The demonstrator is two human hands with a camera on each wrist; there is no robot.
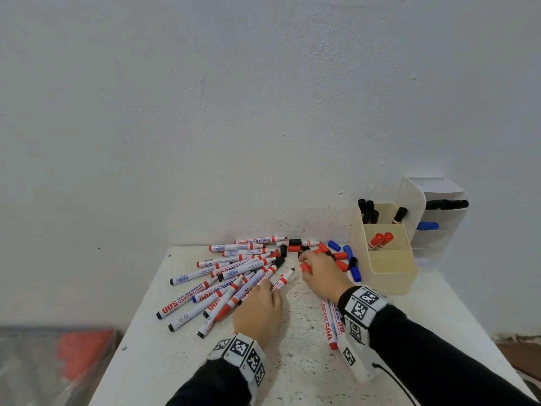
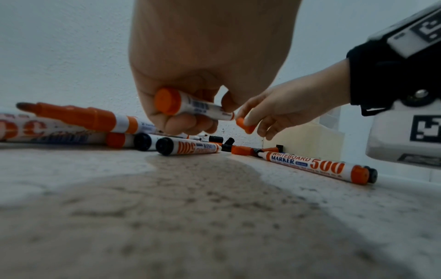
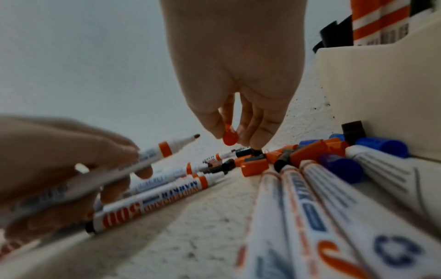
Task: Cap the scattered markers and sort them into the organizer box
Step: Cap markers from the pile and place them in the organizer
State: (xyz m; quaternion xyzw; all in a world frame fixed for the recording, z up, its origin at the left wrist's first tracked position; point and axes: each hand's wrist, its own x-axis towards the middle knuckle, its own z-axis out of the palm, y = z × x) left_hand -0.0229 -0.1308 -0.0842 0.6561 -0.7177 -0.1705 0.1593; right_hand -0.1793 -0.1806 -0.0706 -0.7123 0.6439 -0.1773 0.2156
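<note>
My left hand grips an uncapped red-banded whiteboard marker by its barrel, its dark tip pointing up and to the right. The marker's orange end plug faces the left wrist camera. To its right, my right hand pinches a small red cap between thumb and fingers, a short gap away from the marker tip. A pile of uncapped markers lies to the left. The cream organizer box stands at the right, with black markers at its back and red markers in the middle section.
Loose red, blue and black caps lie between my right hand and the box. Three markers lie under my right wrist. A white drawer unit stands behind the box against the wall. The table's left edge drops off.
</note>
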